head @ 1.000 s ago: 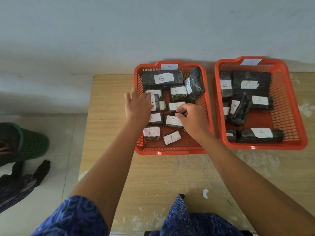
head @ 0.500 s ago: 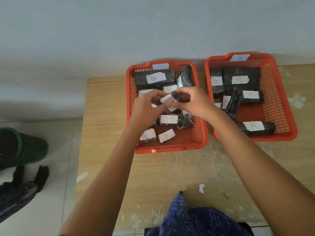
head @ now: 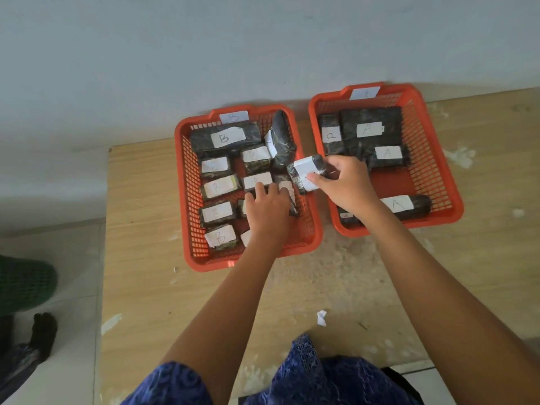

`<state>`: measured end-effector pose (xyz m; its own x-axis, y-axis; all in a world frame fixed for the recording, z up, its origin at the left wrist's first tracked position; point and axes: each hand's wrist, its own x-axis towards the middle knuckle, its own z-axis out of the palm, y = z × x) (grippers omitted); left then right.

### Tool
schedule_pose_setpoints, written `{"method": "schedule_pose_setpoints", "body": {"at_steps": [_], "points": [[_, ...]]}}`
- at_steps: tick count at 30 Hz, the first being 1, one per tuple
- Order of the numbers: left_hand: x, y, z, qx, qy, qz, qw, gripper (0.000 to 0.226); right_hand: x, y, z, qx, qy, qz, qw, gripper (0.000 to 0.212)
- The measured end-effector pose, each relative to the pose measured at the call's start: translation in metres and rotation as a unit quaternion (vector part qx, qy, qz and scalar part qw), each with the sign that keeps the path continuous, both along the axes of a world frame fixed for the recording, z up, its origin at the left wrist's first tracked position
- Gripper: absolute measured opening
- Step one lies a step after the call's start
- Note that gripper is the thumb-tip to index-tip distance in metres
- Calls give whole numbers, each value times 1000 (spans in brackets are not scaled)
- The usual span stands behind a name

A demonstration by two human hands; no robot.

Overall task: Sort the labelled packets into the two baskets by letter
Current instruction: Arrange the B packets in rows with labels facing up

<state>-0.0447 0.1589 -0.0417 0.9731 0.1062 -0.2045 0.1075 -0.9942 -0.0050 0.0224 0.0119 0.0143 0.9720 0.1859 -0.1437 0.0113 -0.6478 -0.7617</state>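
The left hand (head: 267, 207) lies with fingers spread flat on packets in the B basket (head: 187, 200), while further, the right hand (head: 344, 182) pinches a small packet (head: 306, 173) between thumb and fingers, above the gap beside the A basket (head: 438, 159).

left hand (head: 267, 207): bare, no ring, no watch | right hand (head: 346, 182): bare, nothing on my wrist | forearms: uncovered up to the elbow | left sleeve (head: 172, 385): short, deep blue cloth with a paler printed pattern | my garment (head: 321, 375): same blue patterned fabric, seen at the bottom edge
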Motion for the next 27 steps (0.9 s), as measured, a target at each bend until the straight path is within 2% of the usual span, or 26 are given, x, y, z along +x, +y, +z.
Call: {"method": "schedule_pose_setpoints", "body": {"at_steps": [3, 6, 9, 11, 14, 16, 19, 23, 25, 27], "points": [[0, 3, 1, -3, -13, -38, 999, 42, -6, 2, -4, 19, 9, -31, 999, 20], [-9, 10, 5, -28, -56, -69, 996, 47, -12, 4, -12, 59, 47, -78, 994, 19], [-27, 18, 9, -127, -100, -23, 987, 51, -19, 6, -19, 65, 72, -92, 991, 22], [-41, 21, 10, -214, -125, 21, 969, 52, -21, 8, -21, 67, 77, -112, 989, 23], [-58, 20, 10, -365, -161, 100, 912, 51, -21, 9, -19, 88, 89, -124, 984, 18], [-62, 17, 13, -402, -170, 126, 891, 51, -21, 6, -16, 121, 98, -152, 976, 12], [-60, 15, 14, -399, -186, 139, 887, 53, -17, -6, -15, 159, 102, -264, 946, 23], [-59, 16, 14, -378, -189, 131, 897, 52, -5, -35, -27, 208, 96, -457, 860, 28], [-58, 17, 12, -372, -174, 122, 904, 52, 2, -50, -34, 206, 92, -509, 831, 28], [-57, 18, 11, -370, -153, 125, 908, 52, 9, -64, -42, 174, 103, -534, 821, 34]]}}
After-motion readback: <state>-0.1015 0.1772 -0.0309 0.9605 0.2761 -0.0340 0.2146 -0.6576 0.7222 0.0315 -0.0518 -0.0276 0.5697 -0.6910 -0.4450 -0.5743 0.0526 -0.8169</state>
